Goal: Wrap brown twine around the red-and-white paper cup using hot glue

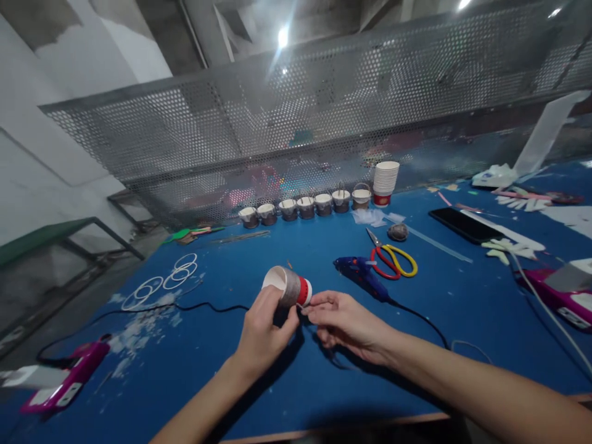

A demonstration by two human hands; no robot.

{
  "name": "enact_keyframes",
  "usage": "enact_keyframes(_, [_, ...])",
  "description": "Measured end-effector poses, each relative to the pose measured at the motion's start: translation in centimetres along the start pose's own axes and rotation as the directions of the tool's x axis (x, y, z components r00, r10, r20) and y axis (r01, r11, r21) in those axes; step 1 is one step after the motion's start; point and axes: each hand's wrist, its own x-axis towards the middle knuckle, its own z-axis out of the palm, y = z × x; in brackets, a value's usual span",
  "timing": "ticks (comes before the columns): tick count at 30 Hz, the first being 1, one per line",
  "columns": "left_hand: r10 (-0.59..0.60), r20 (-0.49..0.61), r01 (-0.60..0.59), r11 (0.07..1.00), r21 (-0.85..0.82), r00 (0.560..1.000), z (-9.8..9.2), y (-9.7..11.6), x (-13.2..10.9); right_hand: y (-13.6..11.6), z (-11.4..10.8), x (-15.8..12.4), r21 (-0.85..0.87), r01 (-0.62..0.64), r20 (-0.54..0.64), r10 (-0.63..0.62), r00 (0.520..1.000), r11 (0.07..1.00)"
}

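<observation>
My left hand (263, 324) grips a paper cup (303, 290) lying on its side, its white mouth tipped toward the left. Grey yarn (290, 288) is wound around the cup's middle, and a red printed band shows beside it near the base. Close to the cup's base, my right hand (345, 320) has thumb and fingers pinched together on the yarn's loose strand, whose tail trails dark and blurred below. A blue glue gun (365, 277) lies right of my hands. Beyond it are scissors (393, 260) with red and yellow handles and a grey yarn ball (398, 232).
Several wrapped cups (305, 208) line the back beside a stack of paper cups (386, 182). White rings (178, 271) lie at left. A black cord (203, 305) crosses from a magenta power strip (69, 379). At right are a phone (465, 226) and another magenta strip (555, 296).
</observation>
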Motion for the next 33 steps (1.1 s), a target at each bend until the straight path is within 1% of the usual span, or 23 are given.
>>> enact_keyframes(2, [0.000, 0.023, 0.000, 1.000, 0.010, 1.000, 0.0, 0.2, 0.3, -0.3, -0.4, -0.3, -0.115, -0.008, -0.026, 0.006, 1.000, 0.993])
enact_keyframes(3, [-0.002, 0.040, 0.002, 1.000, 0.005, 0.999, 0.0, 0.3, 0.4, -0.5, -0.6, -0.4, -0.201, 0.017, -0.033, -0.024, 0.999, 0.979])
enact_keyframes(4, [-0.010, 0.059, 0.010, 1.000, -0.005, 0.998, 0.0, 0.4, 0.5, -0.6, -0.8, -0.5, -0.300, 0.065, -0.035, -0.079, 0.996, 0.952])
enact_keyframes(5, [-0.028, 0.081, 0.030, 0.999, -0.021, 0.996, 0.1, 0.6, 0.6, -0.8, -1.0, -0.5, -0.403, 0.133, -0.029, -0.158, 0.987, 0.905])
enact_keyframes(6, [-0.058, 0.112, 0.063, 0.997, -0.042, 0.992, 0.1, 0.8, 0.7, -0.8, -1.2, -0.5, -0.500, 0.209, -0.014, -0.250, 0.968, 0.840])
enact_keyframes(8, [-0.152, 0.191, 0.172, 0.981, -0.090, 0.970, 0.1, 1.1, 0.9, -0.9, -1.7, -0.5, -0.652, 0.337, 0.031, -0.420, 0.907, 0.679])
enact_keyframes(10, [-0.268, 0.293, 0.319, 0.937, -0.141, 0.918, 0.0, 1.5, 1.1, -0.8, -2.2, -0.4, -0.749, 0.405, 0.077, -0.538, 0.839, 0.524])
enact_keyframes(12, [-0.359, 0.392, 0.456, 0.870, -0.189, 0.847, -0.1, 1.7, 1.4, -0.7, -2.6, -0.3, -0.806, 0.433, 0.113, -0.614, 0.781, 0.403])
enact_keyframes(14, [-0.407, 0.466, 0.551, 0.802, -0.229, 0.786, -0.1, 2.0, 1.7, -0.5, -2.9, -0.2, -0.838, 0.441, 0.141, -0.654, 0.743, 0.321])
enact_keyframes(15, [-0.416, 0.491, 0.580, 0.777, -0.245, 0.765, -0.1, 2.0, 1.9, -0.5, -2.9, -0.2, -0.848, 0.441, 0.147, -0.667, 0.730, 0.295])
enact_keyframes(18, [-0.419, 0.536, 0.623, 0.730, -0.282, 0.733, 0.2, 2.1, 2.0, -0.4, -3.0, -0.1, -0.860, 0.435, 0.150, -0.684, 0.714, 0.265])
enact_keyframes(21, [-0.411, 0.550, 0.633, 0.711, -0.306, 0.727, 0.4, 2.0, 1.8, -0.4, -3.0, -0.1, -0.864, 0.424, 0.139, -0.680, 0.719, 0.272])
enact_keyframes(28, [-0.402, 0.511, 0.606, 0.722, -0.333, 0.760, 0.6, 1.9, 1.3, -0.3, -3.0, -0.2, -0.871, 0.375, 0.096, -0.638, 0.764, 0.318])
enact_keyframes(33, [-0.363, 0.512, 0.579, 0.730, -0.363, 0.778, 0.5, 1.4, 1.0, -0.3, -2.9, -0.2, -0.871, 0.352, 0.078, -0.612, 0.787, 0.342])
